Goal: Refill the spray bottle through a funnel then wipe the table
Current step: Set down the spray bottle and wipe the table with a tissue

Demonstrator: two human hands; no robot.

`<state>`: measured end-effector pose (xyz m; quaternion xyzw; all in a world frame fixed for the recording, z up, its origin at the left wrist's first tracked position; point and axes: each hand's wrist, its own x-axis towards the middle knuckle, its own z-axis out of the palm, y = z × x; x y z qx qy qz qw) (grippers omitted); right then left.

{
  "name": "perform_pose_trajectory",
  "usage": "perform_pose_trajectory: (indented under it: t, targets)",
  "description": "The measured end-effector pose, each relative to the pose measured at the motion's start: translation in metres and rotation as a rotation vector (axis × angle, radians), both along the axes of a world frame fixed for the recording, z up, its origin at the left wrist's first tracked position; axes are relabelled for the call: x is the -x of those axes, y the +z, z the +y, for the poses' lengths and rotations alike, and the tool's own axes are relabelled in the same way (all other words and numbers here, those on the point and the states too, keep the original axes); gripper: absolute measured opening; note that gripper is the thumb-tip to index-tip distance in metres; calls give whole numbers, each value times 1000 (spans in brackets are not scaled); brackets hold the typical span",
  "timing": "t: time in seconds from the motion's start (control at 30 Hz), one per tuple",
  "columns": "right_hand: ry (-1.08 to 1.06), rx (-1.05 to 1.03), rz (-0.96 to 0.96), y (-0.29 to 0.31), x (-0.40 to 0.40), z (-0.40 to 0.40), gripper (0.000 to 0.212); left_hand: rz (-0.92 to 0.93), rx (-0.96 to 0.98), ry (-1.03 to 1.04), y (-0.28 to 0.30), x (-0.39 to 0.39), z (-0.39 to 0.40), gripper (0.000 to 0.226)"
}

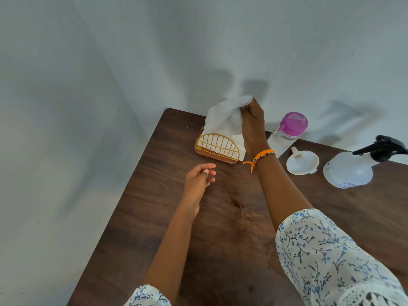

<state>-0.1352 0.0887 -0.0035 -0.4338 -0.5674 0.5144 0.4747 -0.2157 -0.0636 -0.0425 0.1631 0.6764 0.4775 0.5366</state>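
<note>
My right hand (252,122) pinches a white napkin (223,117) and lifts it above the gold wire napkin holder (217,149) at the table's far left. My left hand (199,181) hovers over the table in front of the holder, fingers loosely curled, holding nothing. To the right lies a white funnel (302,161). The translucent spray bottle (348,171) with its black trigger head (384,147) stands at the right edge. A clear water bottle (284,133) with a purple cap stands behind the funnel.
The dark wooden table (220,228) ends at a left edge running diagonally, with grey floor beyond it. A pale wall rises just behind the table. More napkins stay in the holder.
</note>
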Motion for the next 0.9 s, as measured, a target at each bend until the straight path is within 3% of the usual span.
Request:
perform_pose_trajectory:
  t: [0.2, 0.4, 0.53, 0.6, 0.67, 0.8, 0.9]
  targets:
    - [-49, 130, 94, 2, 7, 10, 27, 18, -20, 8, 3, -2, 1, 28]
    - [-51, 329, 503, 12, 4, 0, 23, 9, -37, 14, 3, -1, 4, 26]
    - [-16, 380, 569, 18, 0, -27, 22, -205, -138, 83, 3, -2, 4, 24]
    - [-10, 345, 433, 11, -6, -48, 22, -457, -198, 155, 4, -3, -1, 27]
    - [-18, 277, 159, -3, -16, -72, 18, -629, -212, 172, 4, -4, -12, 34]
    - [-196, 289, -137, -31, -43, -131, 15, -516, -117, 47, -4, -17, -43, 13]
    - [-167, 244, -352, -52, -66, -179, 15, -444, 2, 127, -16, -37, -65, 7]
